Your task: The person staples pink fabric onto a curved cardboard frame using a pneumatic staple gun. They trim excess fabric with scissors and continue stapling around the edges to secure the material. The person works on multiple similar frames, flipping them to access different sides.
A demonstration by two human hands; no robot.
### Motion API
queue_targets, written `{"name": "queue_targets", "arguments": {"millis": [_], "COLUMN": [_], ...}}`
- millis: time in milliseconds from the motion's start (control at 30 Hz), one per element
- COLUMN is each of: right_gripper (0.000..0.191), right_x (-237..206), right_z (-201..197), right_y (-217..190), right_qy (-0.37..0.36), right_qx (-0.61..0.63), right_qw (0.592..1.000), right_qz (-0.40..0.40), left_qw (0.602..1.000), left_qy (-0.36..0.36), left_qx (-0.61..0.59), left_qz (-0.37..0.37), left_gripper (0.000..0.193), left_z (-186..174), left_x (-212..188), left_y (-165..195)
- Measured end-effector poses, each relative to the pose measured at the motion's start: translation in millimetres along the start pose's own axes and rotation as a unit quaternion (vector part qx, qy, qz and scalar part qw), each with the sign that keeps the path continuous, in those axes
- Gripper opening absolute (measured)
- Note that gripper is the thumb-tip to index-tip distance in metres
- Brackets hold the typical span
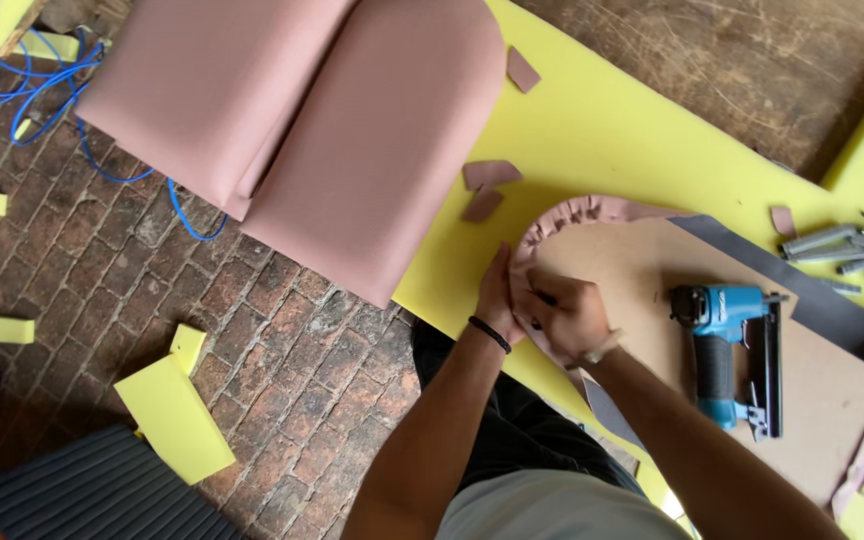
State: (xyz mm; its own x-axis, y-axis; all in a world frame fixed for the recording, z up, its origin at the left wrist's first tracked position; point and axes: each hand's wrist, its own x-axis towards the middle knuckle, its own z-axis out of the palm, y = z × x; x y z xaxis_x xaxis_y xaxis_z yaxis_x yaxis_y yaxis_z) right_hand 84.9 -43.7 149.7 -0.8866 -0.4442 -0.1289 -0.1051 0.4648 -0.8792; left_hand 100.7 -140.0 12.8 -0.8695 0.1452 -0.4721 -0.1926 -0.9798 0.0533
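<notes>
Yellow foam sheet (602, 130) on workbench, brick floor (282, 370) below

Worn brick floor (282, 350) — yellow foam scraps (174, 415) scattered about.

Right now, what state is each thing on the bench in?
Left hand: pressed flat against the panel's curved edge.
Right hand: fist closed on the pink fabric, pulling it over the board.
Wooden board: face down, fabric pleated around its rounded end.
Staple gun: lying on the board, untouched.
Staple strips: loose, scattered.
Finished cushions: upholstered, set aside.
</notes>
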Motion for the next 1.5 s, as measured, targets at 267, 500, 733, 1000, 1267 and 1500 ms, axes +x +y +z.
{"name": "queue_targets", "arguments": {"millis": [267,500,733,1000,1267,1500], "right_gripper": [0.004,0.019,0.009,0.015,0.057,0.107], "right_x": [7,24,30,33,-92,-103], "right_z": [16,18,30,11,-142,-161], "right_y": [52,46,56,52,62,140], "right_qy": [0.071,0.125,0.142,0.087,0.143,0.064], "right_qx": [0.152,0.042,0.096,0.082,-0.470,-0.350], "right_qw": [0.985,0.991,0.970,0.968,0.863,0.904], "right_qz": [0.036,0.019,0.170,0.221,0.117,0.238], "left_qw": [0.992,0.974,0.960,0.952,0.903,0.825], "left_qy": [-0.033,0.015,-0.008,0.127,0.112,0.147], "left_qx": [0.025,0.201,0.240,0.255,0.356,0.467], "left_qz": [0.123,0.099,0.141,0.116,0.213,0.282], "left_gripper": [0.038,0.036,0.034,0.035,0.059,0.064], "left_z": [-8,-22,-12,10,17,20], "left_x": [-19,-12,-7,1,12,16], "left_y": [-13,-15,-12,-6,-9,-14]}}
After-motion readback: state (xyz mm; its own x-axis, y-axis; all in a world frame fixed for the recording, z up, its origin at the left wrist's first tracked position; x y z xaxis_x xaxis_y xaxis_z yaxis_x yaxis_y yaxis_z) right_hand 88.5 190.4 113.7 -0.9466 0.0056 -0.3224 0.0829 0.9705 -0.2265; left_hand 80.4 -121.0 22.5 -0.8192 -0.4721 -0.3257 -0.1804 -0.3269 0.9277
